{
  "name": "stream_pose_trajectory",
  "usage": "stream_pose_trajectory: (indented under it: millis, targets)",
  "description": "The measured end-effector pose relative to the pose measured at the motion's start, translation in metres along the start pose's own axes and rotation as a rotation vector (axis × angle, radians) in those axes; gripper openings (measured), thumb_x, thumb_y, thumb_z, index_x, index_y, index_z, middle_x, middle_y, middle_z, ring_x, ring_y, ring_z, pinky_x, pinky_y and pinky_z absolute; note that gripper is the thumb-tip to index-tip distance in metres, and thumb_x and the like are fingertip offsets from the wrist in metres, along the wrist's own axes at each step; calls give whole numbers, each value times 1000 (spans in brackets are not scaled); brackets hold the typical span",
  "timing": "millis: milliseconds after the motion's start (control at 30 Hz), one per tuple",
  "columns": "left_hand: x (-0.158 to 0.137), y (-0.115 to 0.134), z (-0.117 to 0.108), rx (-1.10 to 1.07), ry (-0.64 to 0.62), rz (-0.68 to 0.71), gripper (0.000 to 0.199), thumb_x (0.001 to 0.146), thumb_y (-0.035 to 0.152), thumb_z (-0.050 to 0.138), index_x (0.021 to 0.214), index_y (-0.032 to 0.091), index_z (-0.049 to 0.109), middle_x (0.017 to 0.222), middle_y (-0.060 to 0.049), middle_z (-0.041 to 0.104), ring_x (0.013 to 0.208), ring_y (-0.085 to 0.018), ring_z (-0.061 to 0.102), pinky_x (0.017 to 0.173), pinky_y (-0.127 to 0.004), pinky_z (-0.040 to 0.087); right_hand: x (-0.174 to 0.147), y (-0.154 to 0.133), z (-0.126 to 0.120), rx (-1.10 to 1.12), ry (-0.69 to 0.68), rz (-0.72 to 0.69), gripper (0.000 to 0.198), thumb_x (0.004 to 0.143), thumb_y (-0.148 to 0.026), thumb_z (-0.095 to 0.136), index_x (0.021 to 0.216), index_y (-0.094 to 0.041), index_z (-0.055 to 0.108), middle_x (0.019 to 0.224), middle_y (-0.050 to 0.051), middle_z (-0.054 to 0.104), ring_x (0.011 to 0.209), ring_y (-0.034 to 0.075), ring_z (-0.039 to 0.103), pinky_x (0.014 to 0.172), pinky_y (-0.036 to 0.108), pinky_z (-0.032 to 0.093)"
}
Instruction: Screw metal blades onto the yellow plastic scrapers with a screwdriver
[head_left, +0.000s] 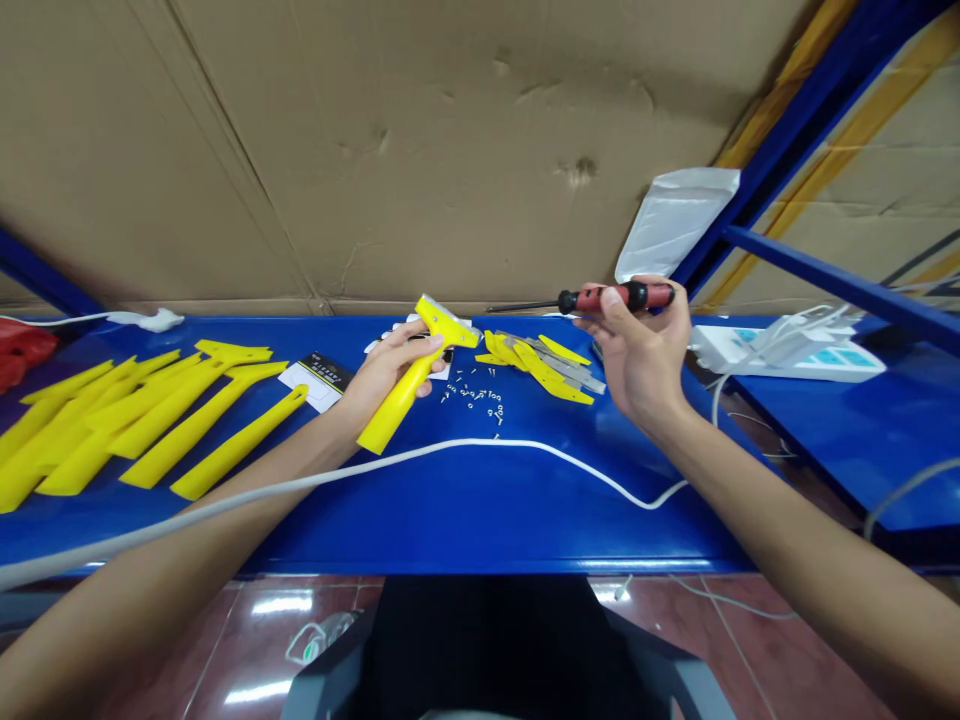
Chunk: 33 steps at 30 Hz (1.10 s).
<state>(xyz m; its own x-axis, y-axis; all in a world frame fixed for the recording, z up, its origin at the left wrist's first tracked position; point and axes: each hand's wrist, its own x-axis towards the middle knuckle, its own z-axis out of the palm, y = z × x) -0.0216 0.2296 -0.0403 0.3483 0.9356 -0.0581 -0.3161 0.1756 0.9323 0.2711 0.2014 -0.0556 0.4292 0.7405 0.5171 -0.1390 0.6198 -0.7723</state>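
Note:
My left hand (391, 368) grips a yellow scraper (411, 385) by its upper handle, head pointing up and away from me. A metal edge shows along the scraper's head. In my right hand (643, 345) is a screwdriver (619, 298) with a red and black handle, its thin dark shaft pointing left toward the scraper, apart from it. Between my hands, small screws and nuts (472, 393) lie scattered on the blue table (480, 515). Just beyond them is a pile of yellow plastic pieces and metal strips (544, 365).
Several yellow scraper handles (161, 410) lie at the left beside a black and white card (315, 380). A white cable (525, 443) crosses in front of me. White power strips (795, 350) sit at the right. A cardboard wall (450, 150) stands behind the table.

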Motion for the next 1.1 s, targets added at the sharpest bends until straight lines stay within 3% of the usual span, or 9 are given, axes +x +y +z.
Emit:
stream_pose_trajectory:
  millis: [167, 467, 767, 1100]
  targets:
    - [2, -3, -2, -2, 14, -4, 37, 88, 13, 86, 121, 15, 69, 105, -9, 73, 69, -10, 67, 41, -15, 45, 4, -1, -1, 54, 47, 75, 51, 80, -42, 100, 99, -31, 54, 96, -3, 79, 104, 24, 83, 91, 46, 71]
    - [7, -12, -9, -6, -37, -1, 44, 90, 16, 86, 131, 14, 70, 107, -10, 74, 73, -11, 69, 43, -13, 48, 0, -7, 7, 86, 84, 75, 49, 78, -40, 100, 97, -32, 56, 92, -4, 82, 95, 21, 84, 77, 36, 70]
    - [5, -10, -8, 21, -62, -31, 41, 92, 17, 85, 131, 15, 73, 104, -9, 74, 72, -10, 68, 43, -12, 47, -1, -3, 4, 36, 31, 56, 47, 83, -44, 98, 102, -33, 56, 95, -5, 80, 101, 23, 85, 83, 43, 74]
    - [7, -17, -9, 35, -82, -123, 44, 88, 18, 90, 129, 16, 74, 98, -11, 77, 68, -13, 70, 42, -15, 46, -10, -3, 9, -33, -16, -10, 49, 83, -42, 97, 109, -34, 57, 99, -4, 81, 101, 24, 85, 79, 39, 74]
